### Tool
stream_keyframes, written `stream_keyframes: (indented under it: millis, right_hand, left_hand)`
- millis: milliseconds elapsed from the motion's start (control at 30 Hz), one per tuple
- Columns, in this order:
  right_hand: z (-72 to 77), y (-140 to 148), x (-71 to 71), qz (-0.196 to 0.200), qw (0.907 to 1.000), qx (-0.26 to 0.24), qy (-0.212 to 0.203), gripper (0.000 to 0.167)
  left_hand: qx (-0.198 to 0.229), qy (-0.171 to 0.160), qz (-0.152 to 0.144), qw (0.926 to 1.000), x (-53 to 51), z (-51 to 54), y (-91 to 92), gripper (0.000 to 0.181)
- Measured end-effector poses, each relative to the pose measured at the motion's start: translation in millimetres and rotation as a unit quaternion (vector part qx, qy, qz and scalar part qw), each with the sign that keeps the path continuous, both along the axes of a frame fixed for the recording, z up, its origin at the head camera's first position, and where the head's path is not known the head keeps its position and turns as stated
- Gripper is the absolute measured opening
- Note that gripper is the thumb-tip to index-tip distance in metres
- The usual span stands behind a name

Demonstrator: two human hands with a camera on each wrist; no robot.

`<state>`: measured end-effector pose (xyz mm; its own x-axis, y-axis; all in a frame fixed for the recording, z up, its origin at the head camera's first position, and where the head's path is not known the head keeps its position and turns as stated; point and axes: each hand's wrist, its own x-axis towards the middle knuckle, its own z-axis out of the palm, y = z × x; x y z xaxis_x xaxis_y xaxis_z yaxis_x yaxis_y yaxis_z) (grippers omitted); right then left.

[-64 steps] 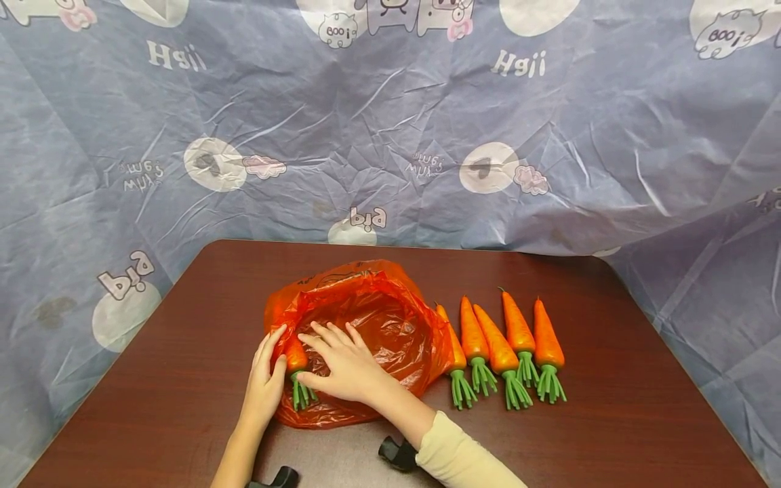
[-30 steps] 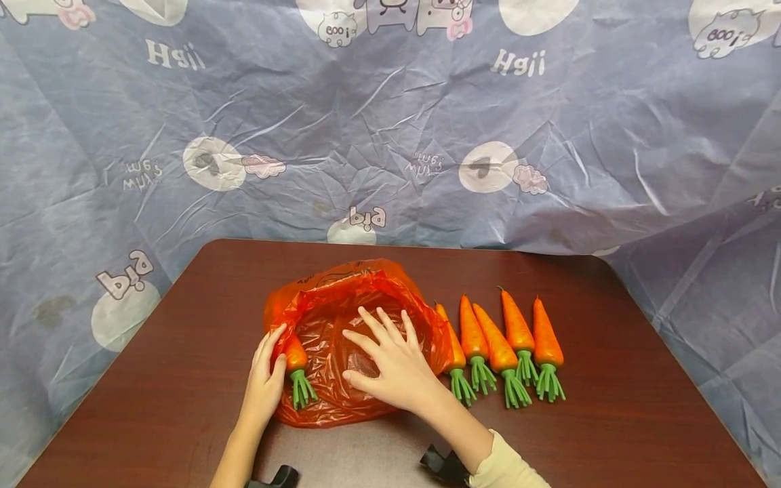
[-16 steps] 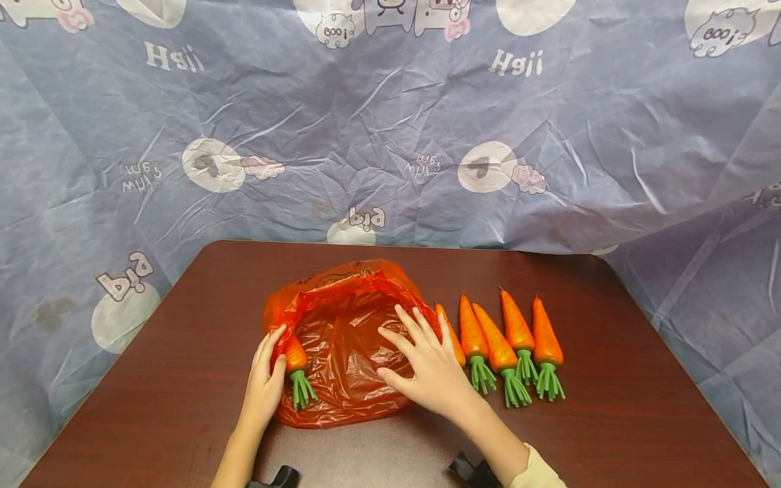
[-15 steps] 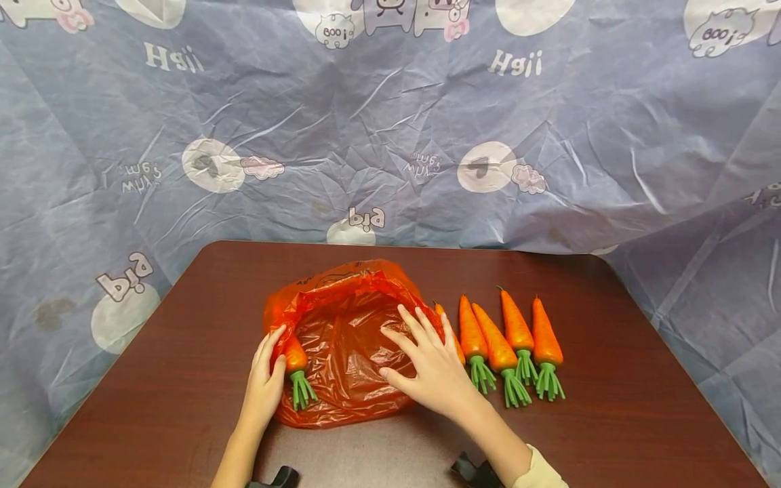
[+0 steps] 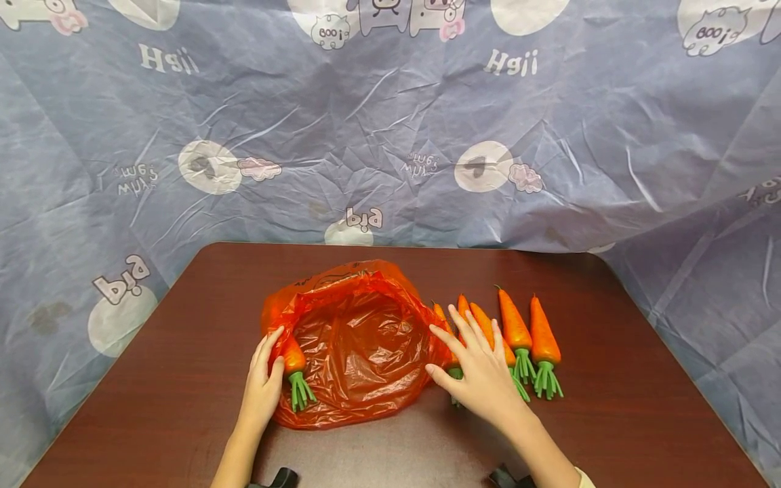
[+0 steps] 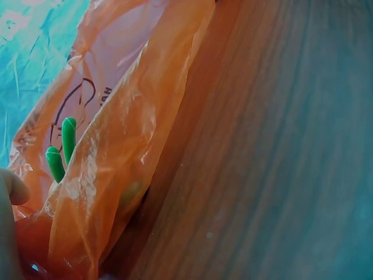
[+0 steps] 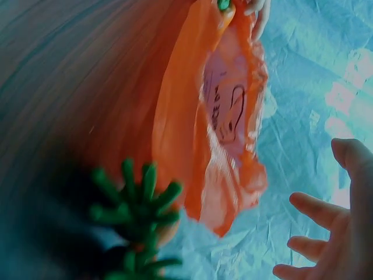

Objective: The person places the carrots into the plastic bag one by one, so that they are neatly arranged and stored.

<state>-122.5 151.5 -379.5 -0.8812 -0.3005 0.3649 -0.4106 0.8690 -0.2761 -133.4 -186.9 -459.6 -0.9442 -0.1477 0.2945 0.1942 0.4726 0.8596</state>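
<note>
A red-orange plastic bag (image 5: 360, 379) lies with its mouth spread wide on the table. My left hand (image 5: 262, 383) grips its left edge, thumb on the near side; the left wrist view cuts off most of this hand. Just inside that edge sits a carrot (image 5: 294, 358) with a green stub top, partly hidden by bag and fingers. My right hand (image 5: 485, 379) hovers with spread fingers at the bag's right side, over several carrots. It holds nothing and hides parts of those beneath it. The right wrist view shows green carrot tops (image 7: 140, 204) close below it.
Two carrots lie uncovered at the right end of the row, the outer carrot (image 5: 545, 335) nearest the table's right side. The brown table (image 5: 634, 407) ends at a patterned grey-blue cloth (image 5: 390, 122). Black wrist mounts (image 5: 283, 478) show at the bottom.
My right hand has left the carrot inside the bag and moved right, fingers spread, to above the carrot row. My left hand stays on the bag's edge.
</note>
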Motion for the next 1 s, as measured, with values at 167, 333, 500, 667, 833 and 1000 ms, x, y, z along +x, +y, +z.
stream_keyframes:
  millis: [167, 333, 500, 667, 833, 1000]
  right_hand:
    - [-2.6, 21, 3.1, -0.032, 0.9994, -0.007, -0.005, 0.056]
    - [-7.1, 44, 3.6, -0.06, 0.9979, -0.018, -0.018, 0.055]
    - [-11.7, 71, -0.2, -0.079, 0.9964, -0.022, -0.024, 0.053]
    - [-20.4, 99, -9.3, -0.091, 0.9954, -0.015, -0.028, 0.051]
    - [-30.4, 123, -18.3, -0.1, 0.9934, -0.012, -0.056, 0.046]
    - [-35.9, 141, -26.6, -0.101, 0.9909, -0.002, -0.088, 0.044]
  left_hand:
    - [0.002, 0.002, 0.001, 1.0, -0.2, -1.1, -0.1, 0.046]
    - [0.003, 0.005, -0.002, 1.0, 0.3, -0.6, 0.0, 0.046]
    - [0.002, 0.009, -0.002, 1.0, -0.2, -0.4, 0.1, 0.045]
    - [0.002, 0.009, -0.001, 1.0, -0.9, -0.8, 0.2, 0.045]
    - [-0.001, 0.006, -0.001, 1.0, -1.3, -1.4, -0.3, 0.045]
    - [0.0, 0.002, -0.001, 1.0, -1.4, -2.2, -0.3, 0.045]
